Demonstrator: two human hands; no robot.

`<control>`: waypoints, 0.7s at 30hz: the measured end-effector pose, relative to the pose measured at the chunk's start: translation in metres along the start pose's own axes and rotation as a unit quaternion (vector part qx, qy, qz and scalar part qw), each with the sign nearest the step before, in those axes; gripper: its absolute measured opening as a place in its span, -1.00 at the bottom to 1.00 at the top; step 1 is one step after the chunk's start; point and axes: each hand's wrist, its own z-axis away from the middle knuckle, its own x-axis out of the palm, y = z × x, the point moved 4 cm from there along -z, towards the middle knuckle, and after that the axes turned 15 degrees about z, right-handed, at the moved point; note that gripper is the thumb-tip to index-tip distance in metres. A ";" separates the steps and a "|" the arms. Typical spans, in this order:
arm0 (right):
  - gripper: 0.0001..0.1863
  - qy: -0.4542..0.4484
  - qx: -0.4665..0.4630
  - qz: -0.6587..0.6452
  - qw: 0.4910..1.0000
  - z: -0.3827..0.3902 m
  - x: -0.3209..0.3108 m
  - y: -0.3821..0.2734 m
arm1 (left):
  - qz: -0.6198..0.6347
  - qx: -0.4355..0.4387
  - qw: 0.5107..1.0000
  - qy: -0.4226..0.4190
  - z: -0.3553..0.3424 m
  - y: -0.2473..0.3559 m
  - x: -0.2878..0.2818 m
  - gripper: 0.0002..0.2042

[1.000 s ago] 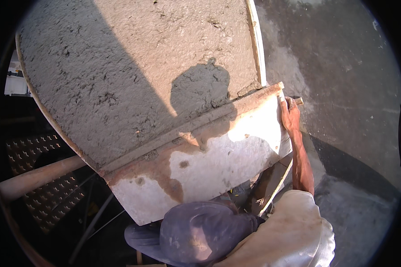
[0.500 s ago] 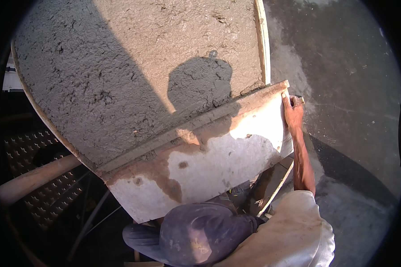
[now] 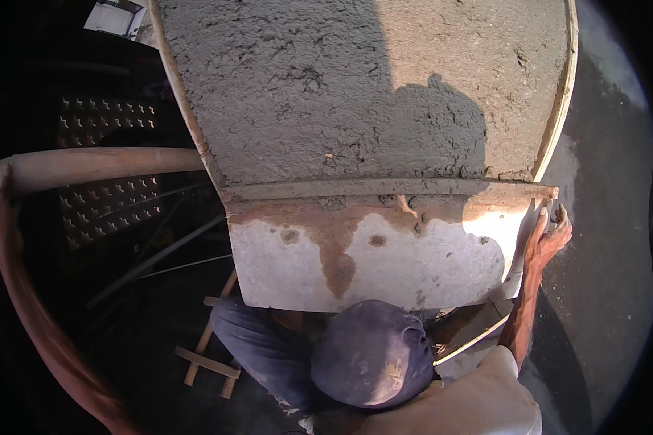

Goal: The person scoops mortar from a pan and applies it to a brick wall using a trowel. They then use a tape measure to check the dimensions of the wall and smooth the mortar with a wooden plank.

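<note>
Wet grey concrete or mortar [image 3: 283, 109] fills a wide form. Along its near edge lies a straight, mud-coated wooden batten [image 3: 384, 190]. Below the batten is a whitish board [image 3: 442, 254] with wet brown stains. My right hand [image 3: 548, 239] is beside the batten's right end, fingers apart and pointing up, with nothing visible in them. At the far left, my left hand [image 3: 0, 181] meets the outer end of a thick wooden pole [image 3: 109, 165]. Its fingers are mostly lost in the dark rim of the picture.
Thin wooden edges [image 3: 559, 127] border the concrete on both sides. A perforated metal plate [image 3: 109, 206] and slanting bars are in shadow at the left. A small wooden ladder-like frame [image 3: 207, 362] is lower left. Grey floor [image 3: 609, 217] runs along the right. My bent knees are below the board.
The view has turned, so the batten now looks nearly level and the form sits further right. My left arm has come into view at the pole. My right fingers have spread from the board's end.
</note>
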 end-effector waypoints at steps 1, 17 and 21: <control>-0.43 0.046 -0.067 -0.022 0.996 0.006 -0.011 -0.025 | 0.000 0.000 1.000 0.000 -0.004 0.001 -0.002 -0.34; -0.37 -0.067 -0.509 -0.199 0.835 0.068 -0.019 -0.339 | 0.056 -0.004 0.998 -0.013 0.014 0.000 0.015 -0.33; -0.41 -0.006 -0.539 -0.197 0.819 0.071 -0.009 -0.338 | 0.060 0.000 0.998 -0.010 0.013 -0.002 0.013 -0.32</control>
